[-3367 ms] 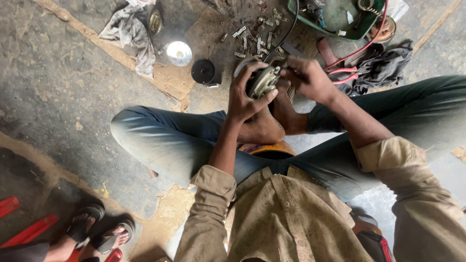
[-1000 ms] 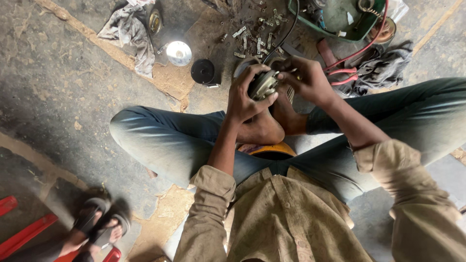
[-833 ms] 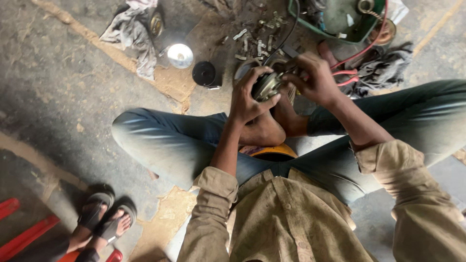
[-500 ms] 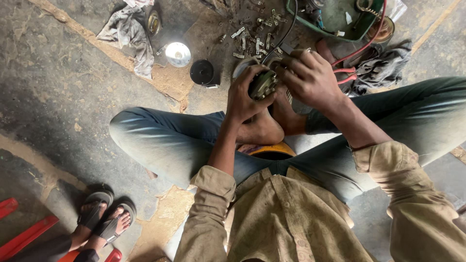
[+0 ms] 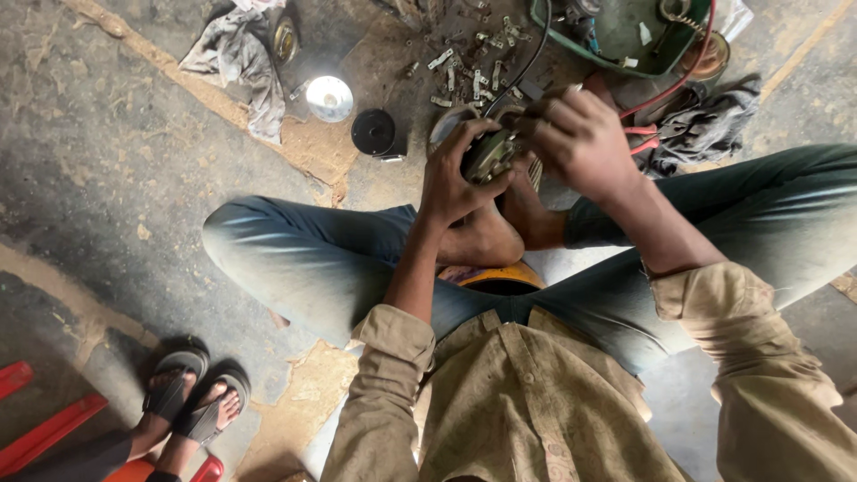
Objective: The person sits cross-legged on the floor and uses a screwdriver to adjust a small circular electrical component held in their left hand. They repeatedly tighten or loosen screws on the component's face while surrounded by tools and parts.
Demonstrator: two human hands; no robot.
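Note:
I sit cross-legged on a concrete floor in blue jeans and a khaki shirt. My left hand (image 5: 453,174) grips a small, greasy round metal part (image 5: 489,154) held above my bare feet. My right hand (image 5: 585,138) covers the part's right side, fingers curled over it. A black cable (image 5: 525,67) runs from the part toward the back. Much of the part is hidden by my fingers.
On the floor behind lie several loose bolts (image 5: 455,67), a black round cap (image 5: 373,131), a shiny metal disc (image 5: 329,96), a grey rag (image 5: 234,58), a green tray (image 5: 625,36) with red wires and a dark cloth (image 5: 705,129). Another person's sandalled feet (image 5: 192,402) stand lower left beside red bars (image 5: 40,428).
My right hand has shifted further over the metal part, covering more of it. The other person's feet have edged slightly rightward. My left hand keeps its grip.

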